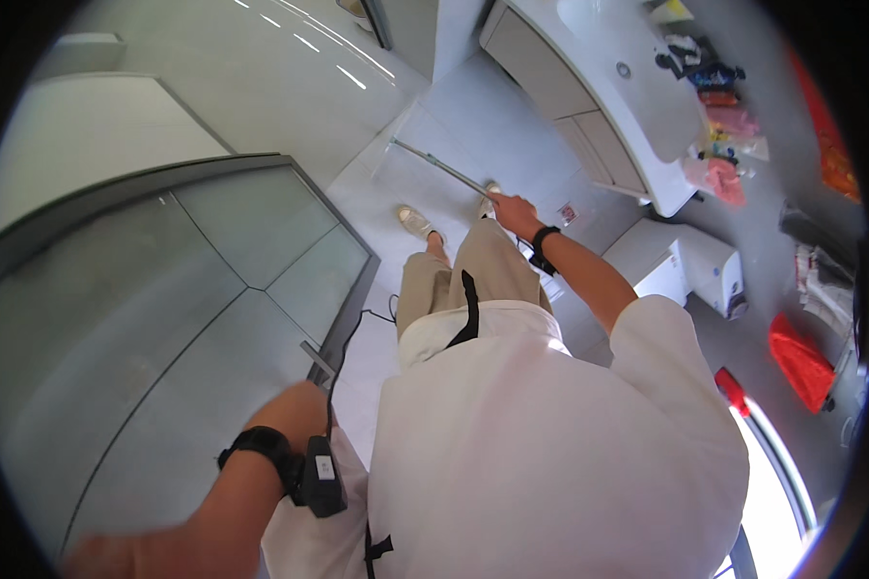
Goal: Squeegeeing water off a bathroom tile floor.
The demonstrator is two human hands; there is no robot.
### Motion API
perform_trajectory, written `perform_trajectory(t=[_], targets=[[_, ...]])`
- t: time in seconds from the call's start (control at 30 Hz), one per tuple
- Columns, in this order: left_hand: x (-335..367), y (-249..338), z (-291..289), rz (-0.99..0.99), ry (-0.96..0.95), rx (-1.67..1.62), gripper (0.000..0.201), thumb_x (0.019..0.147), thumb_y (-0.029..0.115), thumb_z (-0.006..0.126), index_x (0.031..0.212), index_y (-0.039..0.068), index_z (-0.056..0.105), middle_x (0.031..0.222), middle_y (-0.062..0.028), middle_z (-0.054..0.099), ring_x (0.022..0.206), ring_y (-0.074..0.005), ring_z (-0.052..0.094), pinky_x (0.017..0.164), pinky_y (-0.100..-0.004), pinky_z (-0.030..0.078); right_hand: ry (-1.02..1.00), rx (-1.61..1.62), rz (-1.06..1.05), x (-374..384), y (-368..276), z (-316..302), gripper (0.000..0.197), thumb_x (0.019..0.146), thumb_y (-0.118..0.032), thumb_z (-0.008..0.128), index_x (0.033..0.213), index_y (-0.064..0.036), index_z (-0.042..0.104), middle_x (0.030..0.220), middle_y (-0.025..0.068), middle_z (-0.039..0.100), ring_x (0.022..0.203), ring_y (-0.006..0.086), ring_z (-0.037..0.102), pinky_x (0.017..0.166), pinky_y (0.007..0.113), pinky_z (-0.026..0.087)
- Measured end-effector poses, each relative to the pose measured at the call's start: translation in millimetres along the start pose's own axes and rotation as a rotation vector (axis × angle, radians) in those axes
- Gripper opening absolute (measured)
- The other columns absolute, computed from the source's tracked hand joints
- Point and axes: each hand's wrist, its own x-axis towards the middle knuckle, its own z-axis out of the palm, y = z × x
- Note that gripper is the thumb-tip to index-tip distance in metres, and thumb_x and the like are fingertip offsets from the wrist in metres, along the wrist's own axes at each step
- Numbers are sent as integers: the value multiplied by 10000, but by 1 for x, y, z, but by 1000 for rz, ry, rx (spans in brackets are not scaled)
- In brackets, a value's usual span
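My right hand [518, 214] is closed around a thin metal pole [449, 168] that slants away over the floor to a pale green far end. What kind of tool it is cannot be made out. At the lower left my left hand [301, 407] is beside the metal door handle [316, 359] of a frosted glass door [154, 318] with a dark grey frame. The fingers of this hand are hidden, so whether they grip the handle does not show. A black box [324, 478] is strapped at my left wrist, with a cable running up from it.
At the far right a white washbasin [661, 106] tops a cabinet, with packages and bottles along its edge. Below it stands a white appliance-like box [710, 265]. Red cloth [799, 362] hangs at the right wall. My shoes [417, 222] are on pale floor tiles [454, 101].
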Motion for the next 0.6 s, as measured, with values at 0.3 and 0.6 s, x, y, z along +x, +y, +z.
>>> perform_trajectory(t=[0.3,0.6], targets=[[-232,-46,-345,-960,592,1673,208,874,141,591,1031,23,522,864,-54,570,753,-133,560,689,-266,460,21,203,114,22,72,47,406,845,-157,445,1214,-260,581,983,148,657,867,316,643,724,440,513],[-467,3,-361,-1797,521,1772,341,793,178,617,1082,12,547,836,-126,640,680,-211,653,620,-330,516,-36,22,349,-133,272,49,382,904,-244,485,1278,-321,497,970,152,660,882,340,642,745,463,513]])
